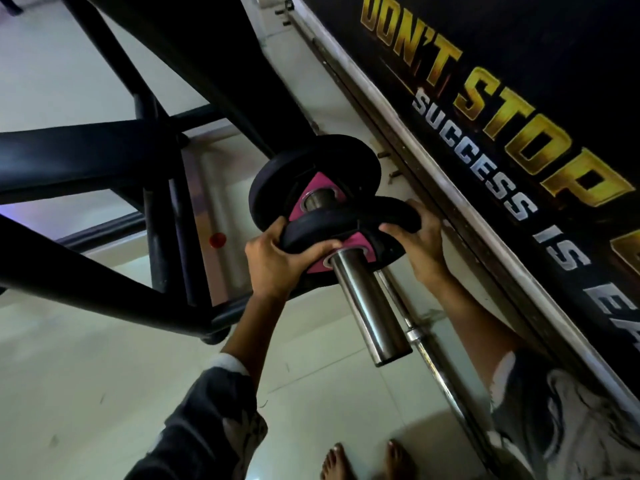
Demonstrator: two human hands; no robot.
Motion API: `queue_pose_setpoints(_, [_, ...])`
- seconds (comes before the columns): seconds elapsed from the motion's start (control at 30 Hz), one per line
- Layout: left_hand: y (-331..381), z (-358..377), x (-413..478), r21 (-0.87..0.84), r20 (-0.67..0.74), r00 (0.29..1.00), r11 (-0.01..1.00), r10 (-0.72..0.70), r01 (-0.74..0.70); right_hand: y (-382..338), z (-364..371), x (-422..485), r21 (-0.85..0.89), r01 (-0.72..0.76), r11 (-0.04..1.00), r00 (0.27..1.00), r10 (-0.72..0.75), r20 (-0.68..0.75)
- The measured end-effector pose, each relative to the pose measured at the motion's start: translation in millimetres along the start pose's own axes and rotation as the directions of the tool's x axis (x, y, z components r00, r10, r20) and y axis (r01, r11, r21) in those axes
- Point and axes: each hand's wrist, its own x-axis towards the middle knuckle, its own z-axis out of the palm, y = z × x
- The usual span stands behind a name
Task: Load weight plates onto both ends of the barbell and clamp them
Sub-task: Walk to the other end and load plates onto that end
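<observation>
The barbell's steel sleeve (370, 313) points toward me at the centre of the head view. A black weight plate with a pink hub (304, 171) sits farther in on the sleeve. A second black plate with a pink hub (349, 220) is threaded on the sleeve just in front of it, tilted. My left hand (277, 261) grips this second plate's left rim. My right hand (419, 237) holds its right rim. No clamp is in view.
A black steel rack frame (104, 161) fills the left and upper part. A dark wall banner with yellow lettering (502, 109) runs along the right. Another thin bar (446, 386) lies by the wall. Bare feet (367, 462) stand on pale floor tiles below.
</observation>
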Motion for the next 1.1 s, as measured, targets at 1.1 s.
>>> queue_pose_setpoints(1.1, [152.3, -226.6, -332.1, -0.128, -0.125, 0.989, 0.99, -0.079, 0.063, -180.8, -34.4, -368.5, -0.191, 0.184, 0.964, 0.983, -0.179, 0.043])
